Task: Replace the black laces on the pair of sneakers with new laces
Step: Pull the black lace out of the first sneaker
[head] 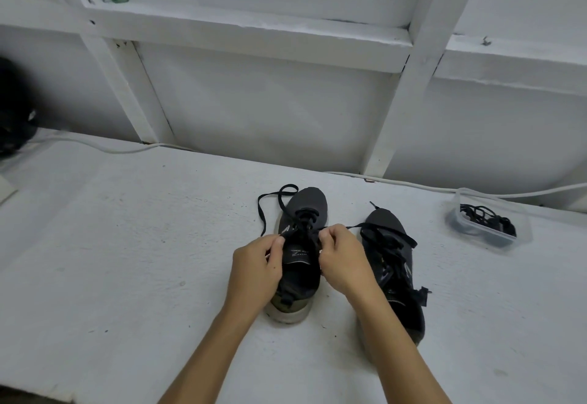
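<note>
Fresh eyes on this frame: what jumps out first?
Two hands meet over the left sneaker at centre: the left hand and right hand each pinch its black lace, which loops loose past the toe. The second sneaker lies just right, laces slack. Far right, a clear plastic container holds a tangle of black laces on the white table.

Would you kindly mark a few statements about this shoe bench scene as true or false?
1. Both hands, left hand and right hand, grip the lace of the left shoe. True.
2. The right shoe has no lace. False: black lace still runs across it.
3. The tub holds black laces. True.
4. The tub sits left of the shoes. False: it is to their right.
</note>
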Demonstrator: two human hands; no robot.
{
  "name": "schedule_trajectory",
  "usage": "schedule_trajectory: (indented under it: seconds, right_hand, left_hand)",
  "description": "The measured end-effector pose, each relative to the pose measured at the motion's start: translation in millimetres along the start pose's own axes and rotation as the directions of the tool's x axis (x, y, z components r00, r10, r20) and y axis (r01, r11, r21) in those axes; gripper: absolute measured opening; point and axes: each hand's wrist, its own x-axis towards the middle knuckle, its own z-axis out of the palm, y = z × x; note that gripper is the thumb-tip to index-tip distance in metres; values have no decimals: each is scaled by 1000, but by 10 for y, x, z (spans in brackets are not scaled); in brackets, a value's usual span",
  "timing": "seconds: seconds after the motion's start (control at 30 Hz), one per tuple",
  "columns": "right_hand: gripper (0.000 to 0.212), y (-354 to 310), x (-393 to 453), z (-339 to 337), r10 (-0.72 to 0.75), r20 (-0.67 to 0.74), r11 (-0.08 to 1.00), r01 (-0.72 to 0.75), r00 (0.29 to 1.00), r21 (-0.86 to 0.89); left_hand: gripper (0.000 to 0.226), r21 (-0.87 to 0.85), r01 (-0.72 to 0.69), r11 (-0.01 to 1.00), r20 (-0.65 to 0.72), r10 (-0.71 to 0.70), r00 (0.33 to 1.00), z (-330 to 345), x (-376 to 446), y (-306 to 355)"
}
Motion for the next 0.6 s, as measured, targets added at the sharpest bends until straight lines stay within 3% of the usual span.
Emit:
schedule_trajectory:
  seconds: [0.17,0.27,0.37,0.5,0.6]
  right_hand:
    - [22,-5,-24,-70,48,105,990,-61,993,127]
    - [22,-53,29,-72,107,58,972,-117,993,205]
    - [24,-14,27,-3,52,-22,992,-49,998,120]
    - [22,-6,-45,-104,57,154,986,-80,986,147]
    - [20,7,5,-143,22,103,994,-33,994,104]
  left_hand:
    - [33,-29,24,999,15,-23,1000,3,-23,-17]
    - [33,-28,22,999,17,-22,1000,1,-10,-7]
    - [29,-36,56,998,16,-55,998,12,-17,12]
    - [18,-63,108,992,57,-105,993,9,-2,88]
    - [24,-36,82,996,69,-79,994,27,7,117]
